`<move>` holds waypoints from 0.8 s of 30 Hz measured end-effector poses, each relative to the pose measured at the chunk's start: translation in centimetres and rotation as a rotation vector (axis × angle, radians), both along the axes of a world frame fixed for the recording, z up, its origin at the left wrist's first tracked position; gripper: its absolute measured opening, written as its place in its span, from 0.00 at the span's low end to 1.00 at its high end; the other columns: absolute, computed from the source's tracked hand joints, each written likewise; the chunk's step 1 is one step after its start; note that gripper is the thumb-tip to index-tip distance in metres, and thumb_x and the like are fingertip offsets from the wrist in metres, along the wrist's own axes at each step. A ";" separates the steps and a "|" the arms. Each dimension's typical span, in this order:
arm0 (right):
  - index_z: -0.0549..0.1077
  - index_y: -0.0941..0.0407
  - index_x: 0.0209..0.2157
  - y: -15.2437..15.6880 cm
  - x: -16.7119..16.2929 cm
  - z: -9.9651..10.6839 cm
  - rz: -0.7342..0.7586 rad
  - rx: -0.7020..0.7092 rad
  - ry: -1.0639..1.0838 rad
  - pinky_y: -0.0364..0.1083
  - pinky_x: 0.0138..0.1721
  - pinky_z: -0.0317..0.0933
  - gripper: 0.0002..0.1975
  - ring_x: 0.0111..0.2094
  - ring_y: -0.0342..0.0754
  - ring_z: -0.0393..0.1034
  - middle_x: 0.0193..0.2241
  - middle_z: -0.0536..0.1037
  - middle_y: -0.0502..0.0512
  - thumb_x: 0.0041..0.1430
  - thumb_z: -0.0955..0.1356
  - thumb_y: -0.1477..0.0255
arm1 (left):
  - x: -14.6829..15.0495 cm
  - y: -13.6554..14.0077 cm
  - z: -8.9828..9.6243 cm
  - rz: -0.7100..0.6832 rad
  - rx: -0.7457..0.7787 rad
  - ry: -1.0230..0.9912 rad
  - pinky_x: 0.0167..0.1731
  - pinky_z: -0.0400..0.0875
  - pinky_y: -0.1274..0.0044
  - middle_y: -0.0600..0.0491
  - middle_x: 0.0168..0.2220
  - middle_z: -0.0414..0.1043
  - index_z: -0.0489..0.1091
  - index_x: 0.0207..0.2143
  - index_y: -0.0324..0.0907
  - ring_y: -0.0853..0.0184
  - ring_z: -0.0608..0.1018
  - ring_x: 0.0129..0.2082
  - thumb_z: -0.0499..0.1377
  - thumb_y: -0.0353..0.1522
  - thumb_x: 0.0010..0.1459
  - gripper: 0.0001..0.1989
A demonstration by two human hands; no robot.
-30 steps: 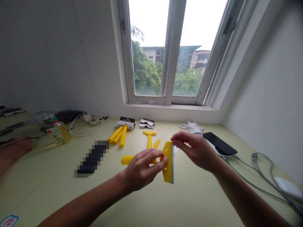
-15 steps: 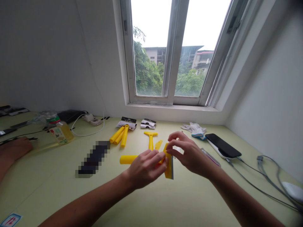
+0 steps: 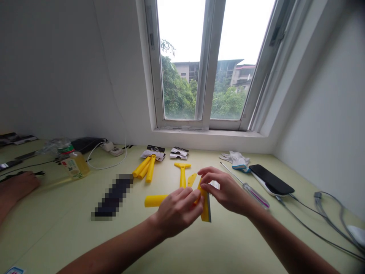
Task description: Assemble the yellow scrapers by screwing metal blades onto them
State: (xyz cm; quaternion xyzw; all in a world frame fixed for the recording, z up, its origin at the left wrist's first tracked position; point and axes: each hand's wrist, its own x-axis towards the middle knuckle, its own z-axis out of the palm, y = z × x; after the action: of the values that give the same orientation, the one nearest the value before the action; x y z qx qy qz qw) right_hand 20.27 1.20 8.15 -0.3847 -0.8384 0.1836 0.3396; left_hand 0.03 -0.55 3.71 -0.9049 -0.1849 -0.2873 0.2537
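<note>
My left hand (image 3: 180, 209) is closed around a yellow scraper (image 3: 155, 200) near its head. The handle points left, and the wide head with a grey blade edge (image 3: 210, 213) faces right. My right hand (image 3: 221, 187) has its thumb and fingertips drawn together at the upper end of that head. Whatever those fingertips pinch is too small or hidden to make out. Just beyond my hands lie a yellow T-shaped scraper handle (image 3: 183, 174) and a small flat yellow piece (image 3: 192, 180). Right of my right hand rests a screwdriver (image 3: 256, 195) with a clear handle.
Several yellow handles (image 3: 150, 169) and black-and-white packaging cards (image 3: 179, 153) lie toward the window. A phone (image 3: 270, 179) with cables and white gloves (image 3: 236, 160) are at right. A bottle (image 3: 73, 163), a pixelated dark object (image 3: 114, 196) and another person's hand (image 3: 24, 184) are at left.
My right fingertips have curled in closer to the scraper head. The view has shifted slightly, and more of the screwdriver shows. My left hand keeps its hold on the scraper.
</note>
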 end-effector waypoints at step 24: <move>0.70 0.58 0.34 1.3 -0.3 -2.1 0.113 -0.339 0.240 0.45 0.35 0.65 0.05 0.33 0.44 0.69 0.33 0.74 0.52 0.57 0.67 0.72 | 0.2 0.4 -0.8 0.027 0.005 0.044 0.32 0.74 0.71 0.46 0.36 0.70 0.68 0.43 0.34 0.65 0.74 0.35 0.52 0.24 0.60 0.10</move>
State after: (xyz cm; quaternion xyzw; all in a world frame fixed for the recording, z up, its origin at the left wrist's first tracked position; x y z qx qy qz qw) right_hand 20.00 2.50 6.09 -0.3643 -0.7692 0.3853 0.3566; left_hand 0.19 -0.12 2.86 -0.9078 -0.1909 -0.2642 0.2639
